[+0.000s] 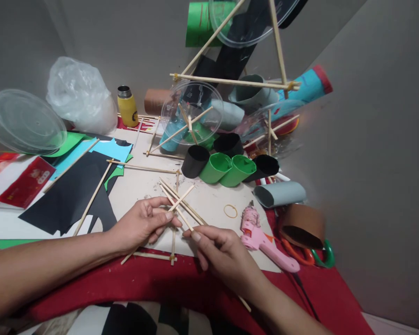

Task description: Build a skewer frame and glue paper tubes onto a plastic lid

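My left hand [145,223] pinches a thin wooden stick [181,197] between thumb and fingers, low over a beige board [209,200]. My right hand [223,251] is closed around a small bundle of wooden sticks [179,204] that fan out up and to the left. The two hands nearly touch at the fingertips. Beneath them lies a frame of glued sticks [172,242] flat on the board.
A pink glue gun [261,239] and a rubber band [230,211] lie right of my hands. Black and green paper tubes [226,167], a stick tower with clear plastic lids [230,83], a yellow bottle [127,107], black and blue paper sheets [77,186] and scissors [310,253] crowd the table.
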The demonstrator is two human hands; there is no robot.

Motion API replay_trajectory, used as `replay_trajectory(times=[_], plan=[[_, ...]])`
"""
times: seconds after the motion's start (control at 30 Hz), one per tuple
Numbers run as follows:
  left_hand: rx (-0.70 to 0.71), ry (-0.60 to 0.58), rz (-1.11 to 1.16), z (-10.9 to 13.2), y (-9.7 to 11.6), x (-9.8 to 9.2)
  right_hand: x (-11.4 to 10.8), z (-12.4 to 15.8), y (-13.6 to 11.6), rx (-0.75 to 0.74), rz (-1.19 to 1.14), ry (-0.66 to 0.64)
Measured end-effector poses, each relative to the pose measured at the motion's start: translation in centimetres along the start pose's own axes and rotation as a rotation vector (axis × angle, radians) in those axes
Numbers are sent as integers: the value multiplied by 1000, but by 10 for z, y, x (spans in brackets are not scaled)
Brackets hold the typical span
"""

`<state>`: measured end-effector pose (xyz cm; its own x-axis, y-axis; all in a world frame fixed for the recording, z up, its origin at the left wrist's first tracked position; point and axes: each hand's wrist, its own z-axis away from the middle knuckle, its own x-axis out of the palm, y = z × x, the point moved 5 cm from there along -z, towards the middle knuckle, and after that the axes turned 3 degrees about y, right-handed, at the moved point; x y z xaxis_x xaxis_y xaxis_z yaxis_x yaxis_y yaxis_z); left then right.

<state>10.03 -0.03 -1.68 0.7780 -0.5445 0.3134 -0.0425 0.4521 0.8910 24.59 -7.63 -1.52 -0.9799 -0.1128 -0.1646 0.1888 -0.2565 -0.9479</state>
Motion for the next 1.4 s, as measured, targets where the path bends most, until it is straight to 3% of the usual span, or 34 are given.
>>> replay_trajectory(times=[0.27, 0.73, 1.03, 1.3, 1.4], plan=[[-46, 15, 66, -2, -4, -1, 0, -1, 10, 48, -115, -9], [-56, -10, 108, -3, -5, 0, 1, -1, 5, -39, 3, 15], [-61, -30, 128, -3, -6, -1, 0, -3, 9, 10, -171, -43], [-56, -41, 135, -4, -8, -1, -1, 0, 2, -95, 60, 7], [-62, -43, 140, -4, -7, -1, -2, 0, 2, -85, 12, 2]])
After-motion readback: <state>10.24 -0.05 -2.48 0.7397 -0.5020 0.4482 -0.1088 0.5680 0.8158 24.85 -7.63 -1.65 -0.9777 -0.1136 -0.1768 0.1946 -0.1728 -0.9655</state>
